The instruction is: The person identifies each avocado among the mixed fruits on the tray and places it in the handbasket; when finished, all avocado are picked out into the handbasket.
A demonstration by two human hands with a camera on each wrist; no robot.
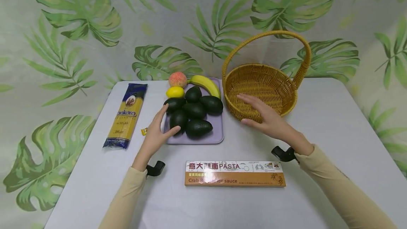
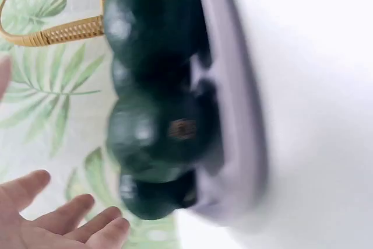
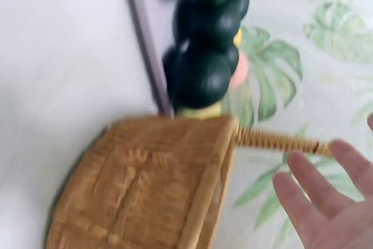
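My left hand (image 1: 155,133) hovers by the left edge of a lilac tray (image 1: 217,135), fingers spread and holding nothing. Several dark green avocados (image 1: 198,128) fill the tray, with a lemon (image 1: 175,92), a peach (image 1: 177,80) and a banana (image 1: 206,84) behind them. To the right, an arched-handle wicker basket (image 1: 260,70) stands with bare weave showing inside. Over its front rim my right hand (image 1: 270,119) is held with fingers extended, nothing in it. In the left wrist view, the avocados (image 2: 157,132) sit beyond my fingertips.
A flat pasta box (image 1: 235,174) lies near the front, between my forearms. On the left lies a blue and yellow spaghetti packet (image 1: 125,116), with a small yellow wrapper (image 1: 144,131) beside it. A leaf-patterned cloth (image 1: 165,17) hangs behind the white table (image 1: 330,123).
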